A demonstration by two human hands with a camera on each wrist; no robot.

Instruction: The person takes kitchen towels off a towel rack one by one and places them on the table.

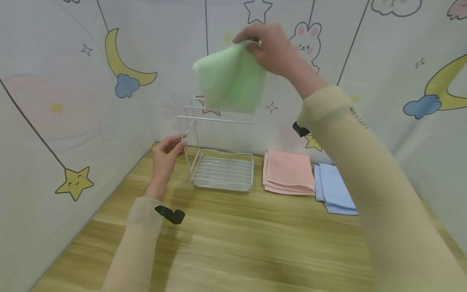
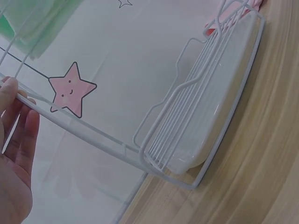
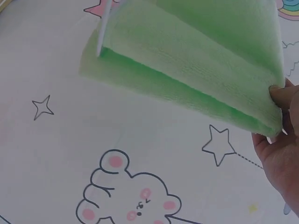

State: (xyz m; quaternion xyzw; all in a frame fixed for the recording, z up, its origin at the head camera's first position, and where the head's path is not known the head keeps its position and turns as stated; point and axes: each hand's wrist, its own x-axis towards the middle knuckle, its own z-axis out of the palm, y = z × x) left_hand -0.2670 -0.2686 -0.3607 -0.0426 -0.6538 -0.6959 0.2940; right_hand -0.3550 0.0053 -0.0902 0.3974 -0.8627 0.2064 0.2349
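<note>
My right hand (image 1: 274, 50) holds a folded light-green cloth (image 1: 231, 79) by its upper right corner, thumb on one side and fingers on the other. The cloth hangs over the white wire rack (image 1: 219, 120), its lower edge overlapping the top bars in the head view. In the right wrist view, a white rod end (image 3: 101, 46) shows against the cloth's fold. Low on the left, my left hand (image 1: 166, 156) pinches the rack's side upright between thumb and fingers. The left wrist view shows this upright wire (image 2: 88, 135) running down to the base.
A shallow white tray (image 2: 219, 88) sits in the rack's base on the wooden table (image 1: 233, 239). Right of the rack lies a folded pink cloth (image 1: 288, 172), then a folded blue cloth (image 1: 335, 188), partly behind my right sleeve. A patterned wall sheet (image 1: 175, 44) stands close behind.
</note>
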